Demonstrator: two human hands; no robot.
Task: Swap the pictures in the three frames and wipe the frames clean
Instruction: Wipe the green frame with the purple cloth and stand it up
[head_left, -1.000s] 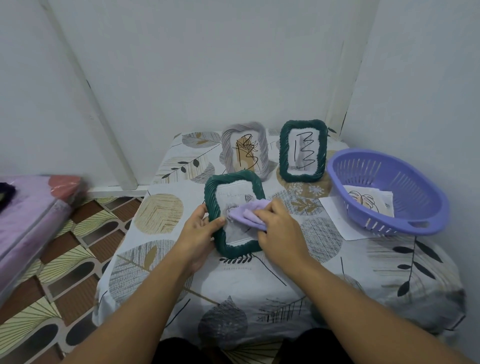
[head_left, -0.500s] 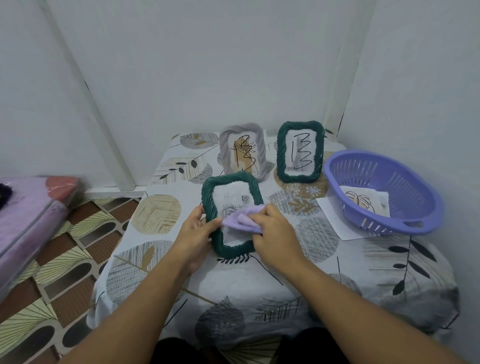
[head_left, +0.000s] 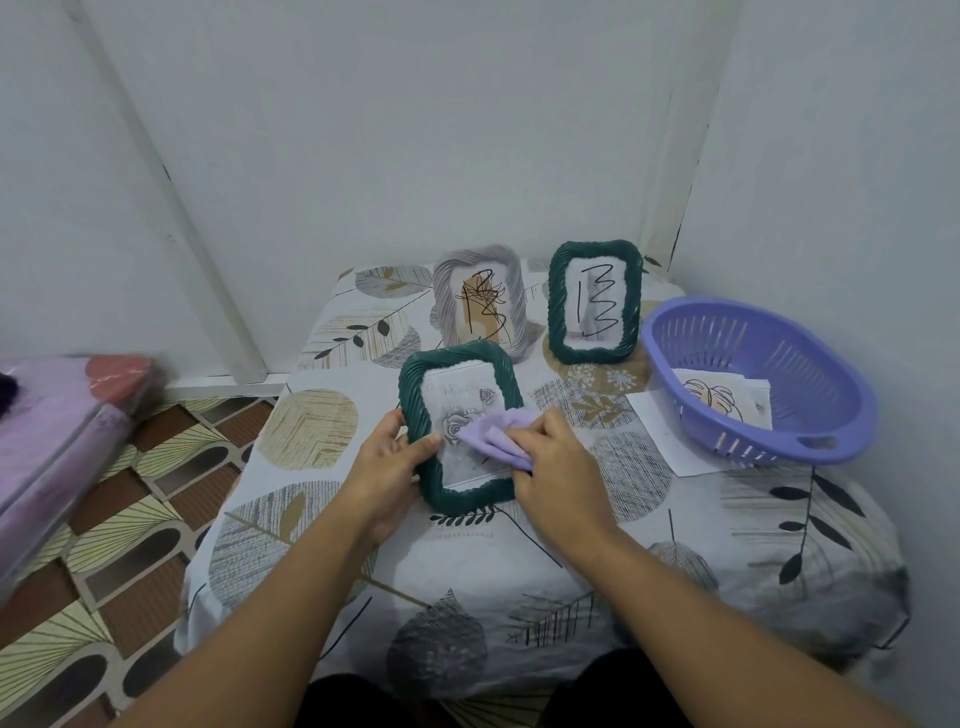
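On the head view, the counter (head_left: 649, 525) sits pushed into a white corner, walls close behind and at my right, with its near and left edges falling away under a leaf-print cloth. Open cloth lies ahead of my forearms and off to the left of the near green frame (head_left: 457, 499); to the right, room is taken by a lilac slotted basket (head_left: 810, 431) resting on a white sheet (head_left: 657, 421), with a leaf drawing inside it.

My left hand (head_left: 384, 462) grips the near green frame's left rim, thumb curled over the front. My right hand (head_left: 558, 457) has its fingers (head_left: 524, 434) bunched round a lilac cloth (head_left: 493, 439), pressing it on the glass over a rose picture. Compared with a second ago, the cloth sits slightly lower on the glass and the frame is tipped up a little more toward me.

Behind, a grey frame (head_left: 511, 291) and a second green frame (head_left: 558, 306) stand upright, side by side, each glass scrawled with black marker. All three rims are rope-twisted, rounded rectangles. Patterned tiles cover the floor (head_left: 130, 519) at left.
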